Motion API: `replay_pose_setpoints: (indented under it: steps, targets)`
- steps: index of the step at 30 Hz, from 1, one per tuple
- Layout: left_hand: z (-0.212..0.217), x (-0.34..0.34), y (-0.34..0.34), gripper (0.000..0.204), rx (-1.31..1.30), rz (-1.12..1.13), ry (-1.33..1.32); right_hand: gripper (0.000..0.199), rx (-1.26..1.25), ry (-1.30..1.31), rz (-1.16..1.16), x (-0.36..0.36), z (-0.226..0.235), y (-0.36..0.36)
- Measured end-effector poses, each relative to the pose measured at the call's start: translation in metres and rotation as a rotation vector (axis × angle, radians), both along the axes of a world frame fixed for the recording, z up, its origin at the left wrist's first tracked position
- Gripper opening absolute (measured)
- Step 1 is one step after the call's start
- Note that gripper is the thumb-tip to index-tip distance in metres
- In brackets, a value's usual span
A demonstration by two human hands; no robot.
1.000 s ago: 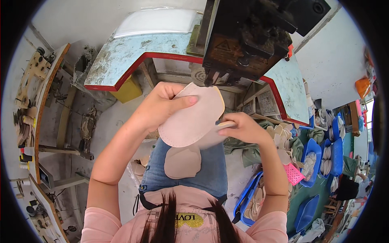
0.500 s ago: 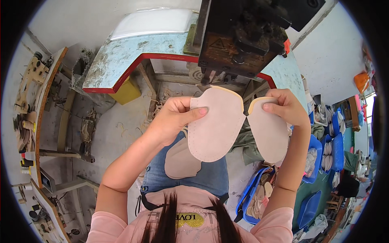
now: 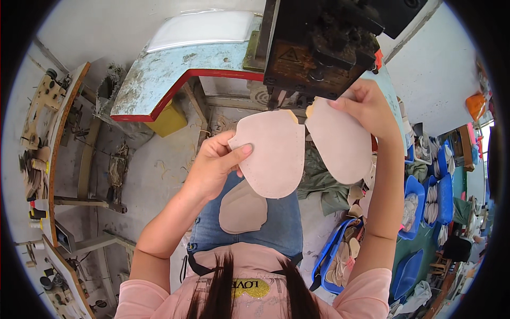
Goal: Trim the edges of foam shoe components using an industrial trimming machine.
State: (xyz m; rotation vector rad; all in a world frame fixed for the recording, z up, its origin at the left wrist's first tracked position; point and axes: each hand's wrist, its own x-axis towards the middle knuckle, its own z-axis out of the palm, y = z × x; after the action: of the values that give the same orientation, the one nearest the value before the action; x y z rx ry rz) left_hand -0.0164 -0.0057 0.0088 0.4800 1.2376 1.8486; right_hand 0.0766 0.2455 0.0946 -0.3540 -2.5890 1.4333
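My left hand [image 3: 215, 165] pinches the left edge of a pale pink shoe-upper piece [image 3: 273, 154], held flat in front of me. My right hand [image 3: 366, 106] is raised higher and grips a second pink piece [image 3: 340, 141] by its top edge, just under the dark machine head [image 3: 319, 48]. The two pieces are apart, side by side, nearly touching at their upper corners. A third pink piece [image 3: 243, 208] lies on my lap, on blue jeans.
A worn blue machine table with a red edge [image 3: 159, 80] stands ahead. Blue bins [image 3: 419, 207] with cut pieces crowd the right side, a yellow box [image 3: 167, 121] sits under the table, and shelves with tools [image 3: 37, 154] line the left.
The two pieces, first stacked together in both hands, have been pulled apart. My right hand has lifted its piece up and to the right toward the machine head.
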Motion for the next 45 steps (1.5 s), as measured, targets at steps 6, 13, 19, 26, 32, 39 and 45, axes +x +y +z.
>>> replay_pose_setpoints:
  steps: [6,13,19,26,32,39,45]
  targets:
    - [-0.008,0.022,0.004,0.021,0.058,-0.027,-0.124,0.009,0.034,0.257,0.055,-0.031,0.009,-0.011]
    - [-0.008,0.026,0.005,0.021,0.138,-0.034,-0.252,0.006,0.082,0.269,0.047,-0.039,0.001,-0.003]
    - [-0.020,-0.028,-0.020,0.018,0.021,0.215,0.240,0.008,-0.121,0.274,0.093,-0.037,-0.013,-0.016]
    - [-0.073,-0.009,-0.017,0.019,-0.538,-0.146,0.754,0.011,-0.038,0.255,-0.045,-0.015,-0.015,-0.038]
    - [-0.145,0.038,-0.037,0.035,-0.509,-0.188,1.356,0.011,-0.110,0.319,-0.117,0.003,-0.029,-0.043]
    - [-0.054,-0.009,0.012,0.025,-0.043,0.030,0.415,0.012,-0.096,0.368,-0.283,-0.001,-0.053,-0.072]
    - [0.024,-0.004,0.034,0.023,-0.145,-0.119,0.187,0.016,-0.111,0.370,-0.323,0.003,-0.070,-0.086]
